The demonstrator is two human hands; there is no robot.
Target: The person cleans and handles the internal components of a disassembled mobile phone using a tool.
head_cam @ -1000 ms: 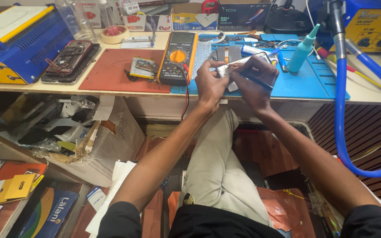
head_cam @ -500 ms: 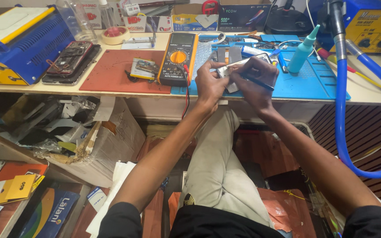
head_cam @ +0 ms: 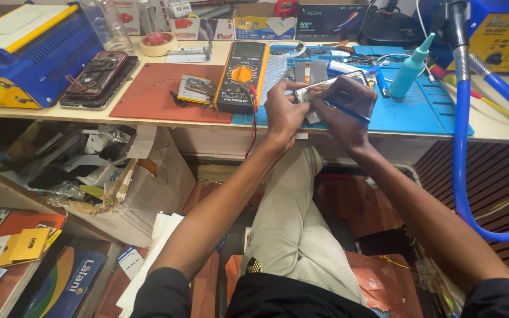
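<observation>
Counts: two hands at work, one phone between them, one meter, two opened handsets lying on the bench, two mats, one squeeze bottle, one hose.
Left hand: the left hand (head_cam: 284,112) curls its fingers shut around the near left end of the thin dark smartphone with a silvery edge (head_cam: 332,82), thumb on top.
Right hand: the right hand (head_cam: 349,109) is closed on the phone's right part and also pinches a slim dark rod-like tool (head_cam: 343,109) that lies across its fingers.
Phone's place: held clear of the bench, just above the front edge of the blue rubber work mat (head_cam: 419,112), tilted, near the person's chest side of the table.
Phone's look: flat, narrow, bright metal rim catching light; its face is mostly hidden by the fingers.
Change: from half a second ago both hands sit in nearly the same pose; the phone has stayed over the mat's front edge, barely shifted.
Just left: a yellow-and-black multimeter (head_cam: 241,76) with a red lead hanging over the table edge.
Further left: a red-brown mat (head_cam: 148,97) bearing a small opened handset (head_cam: 194,88); a second opened phone on a dark tray (head_cam: 98,73); a blue and yellow machine (head_cam: 27,47).
Right: a teal squeeze bottle (head_cam: 410,70) and a blue flexible hose (head_cam: 463,165).
</observation>
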